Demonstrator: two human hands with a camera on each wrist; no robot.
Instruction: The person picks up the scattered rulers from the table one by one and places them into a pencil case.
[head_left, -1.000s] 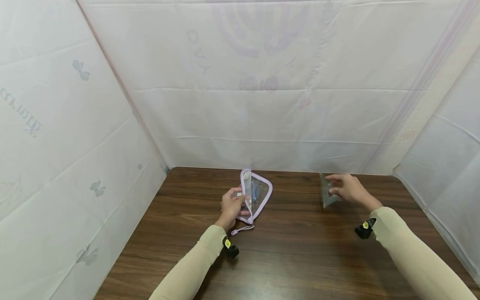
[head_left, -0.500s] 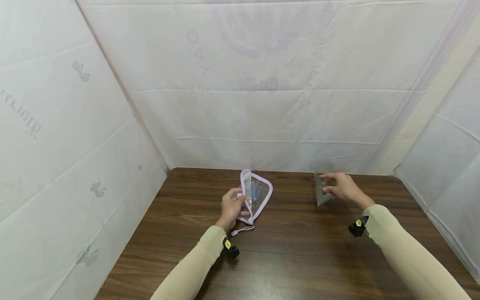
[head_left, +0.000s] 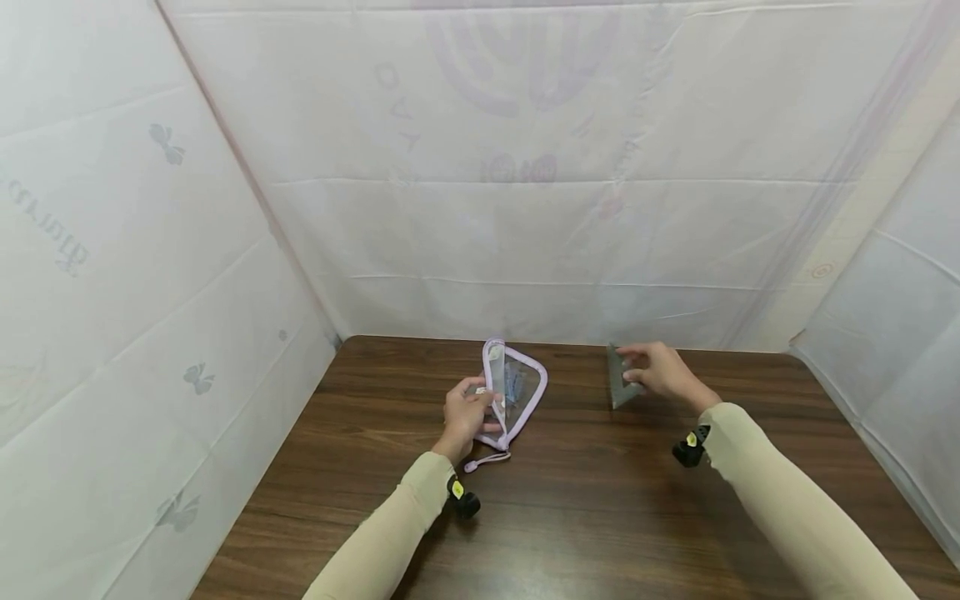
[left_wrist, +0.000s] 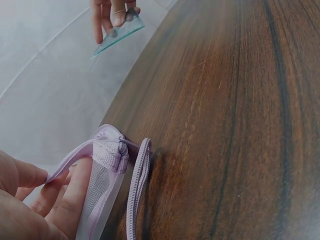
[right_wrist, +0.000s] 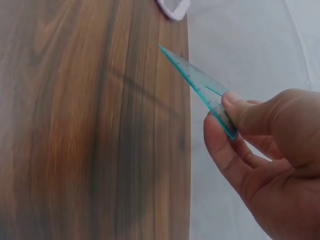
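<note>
pouch (head_left: pixel 516 390): lilac trim, clear | set square (right_wrist: pixel 200 85): teal | table (head_left: pixel 585 500): dark woodgrain

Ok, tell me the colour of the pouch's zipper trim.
Pale lilac on the pouch held by the left hand; clearest in the left wrist view.

Both arms reach forward in long pale sleeves, and a small black camera sits on each wrist. The left hand (head_left: pixel 467 414) is near the middle, with its fingers and thumb curled in a pinch. The right hand (head_left: pixel 660 372) is out to the right, raised, with its fingers and thumb pinching too.
</note>
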